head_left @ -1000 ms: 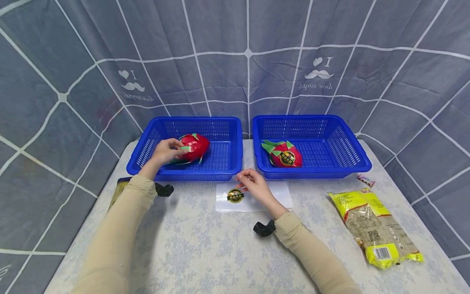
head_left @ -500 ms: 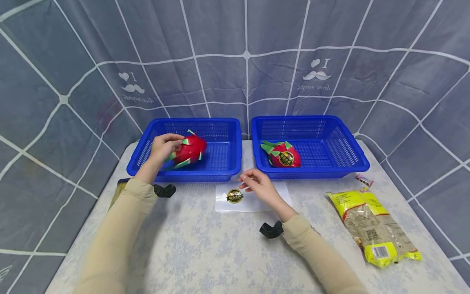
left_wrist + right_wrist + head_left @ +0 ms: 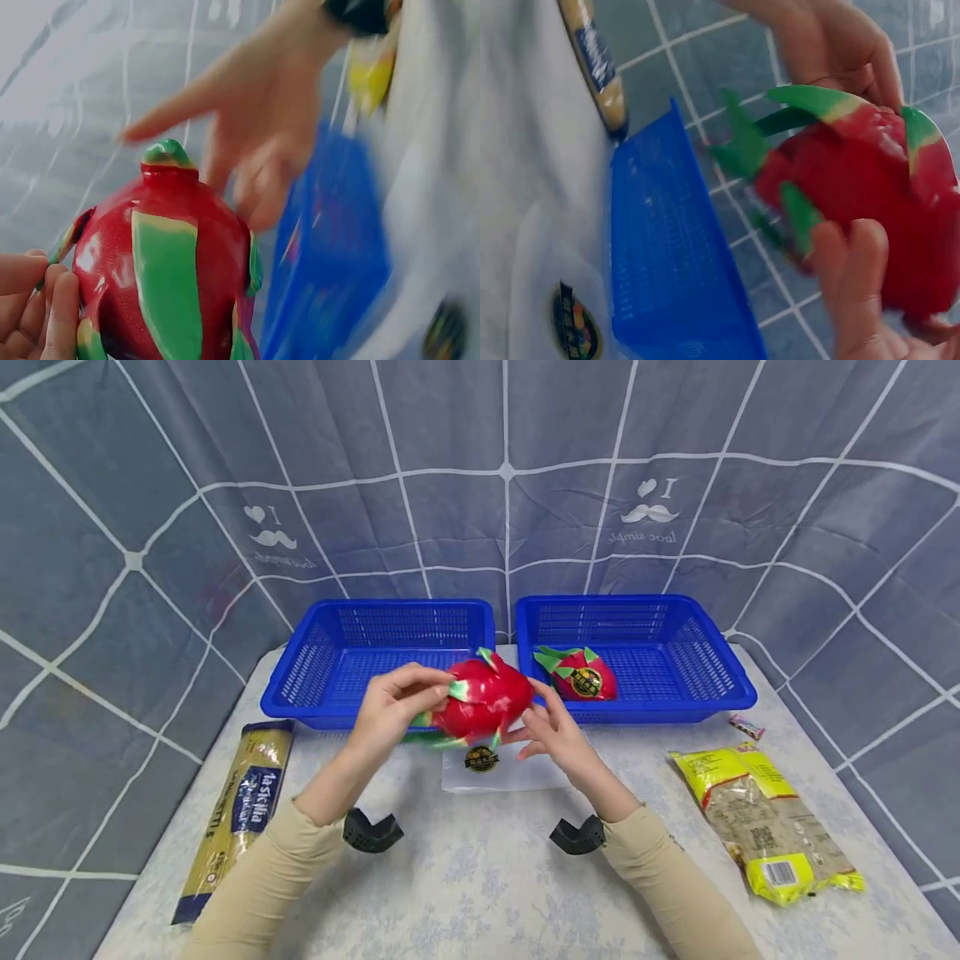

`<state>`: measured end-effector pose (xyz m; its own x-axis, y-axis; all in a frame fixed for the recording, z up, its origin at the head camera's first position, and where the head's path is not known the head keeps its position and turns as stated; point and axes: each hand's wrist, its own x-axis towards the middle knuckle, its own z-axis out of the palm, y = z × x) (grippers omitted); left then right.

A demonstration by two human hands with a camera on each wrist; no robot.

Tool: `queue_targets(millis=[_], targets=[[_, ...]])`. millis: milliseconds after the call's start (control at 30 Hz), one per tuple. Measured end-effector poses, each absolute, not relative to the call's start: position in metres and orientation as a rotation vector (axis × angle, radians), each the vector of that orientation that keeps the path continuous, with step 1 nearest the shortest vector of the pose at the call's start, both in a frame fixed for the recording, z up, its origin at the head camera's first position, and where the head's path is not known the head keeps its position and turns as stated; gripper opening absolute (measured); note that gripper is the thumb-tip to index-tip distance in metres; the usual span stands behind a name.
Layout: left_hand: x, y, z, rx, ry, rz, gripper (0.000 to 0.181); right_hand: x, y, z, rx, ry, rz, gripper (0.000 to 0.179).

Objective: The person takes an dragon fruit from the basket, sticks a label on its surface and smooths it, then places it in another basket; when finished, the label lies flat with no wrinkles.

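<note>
Dragon fruit (image 3: 491,697) hangs near basket edges (image 3: 311,717), left fingers (image 3: 426,675) pinching it, right fingers (image 3: 553,702) spread.

Room above held fruit (image 3: 491,697), baskets (image 3: 416,625) behind

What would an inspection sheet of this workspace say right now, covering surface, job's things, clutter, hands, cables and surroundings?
Surface: pale floral tablecloth.
Job's things: held dragon fruit, red with green tips; labelled dragon fruit inside the right basket; left basket; white sheet bearing a round label.
Clutter: spaghetti pack at left; yellow-ended bag and small wrapped item at right.
Left hand: pinches the held dragon fruit by a leaf.
Right hand: at its other end; contact unclear.
Cables: nothing seen.
Surroundings: grey curtain with white lines.
</note>
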<state>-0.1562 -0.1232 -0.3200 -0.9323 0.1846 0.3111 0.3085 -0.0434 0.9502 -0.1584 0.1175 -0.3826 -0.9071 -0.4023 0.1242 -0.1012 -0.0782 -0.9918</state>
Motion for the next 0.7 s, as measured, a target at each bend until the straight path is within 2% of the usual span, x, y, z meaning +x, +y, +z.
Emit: queue_targets(millis=[67,300,500,700], targets=[[-0.142,-0.112,-0.330,-0.597,-2.166,-2.111,0.016,-0.152,0.124,-0.385,-0.537,1.962,-2.067,0.072],[-0.112,-0.088,-0.375,-0.636,-2.360,-2.051,0.013,-0.140,0.150,-0.420,-0.507,1.828,-2.008,0.057],[-0.095,-0.086,-0.399,-0.714,-2.489,-2.019,0.014,-0.134,0.165,-0.454,-0.654,1.760,-1.953,0.069],[-0.087,-0.088,-0.384,-0.733,-2.461,-1.878,0.010,-0.129,0.167,-0.475,-0.758,1.774,-1.917,0.082]])
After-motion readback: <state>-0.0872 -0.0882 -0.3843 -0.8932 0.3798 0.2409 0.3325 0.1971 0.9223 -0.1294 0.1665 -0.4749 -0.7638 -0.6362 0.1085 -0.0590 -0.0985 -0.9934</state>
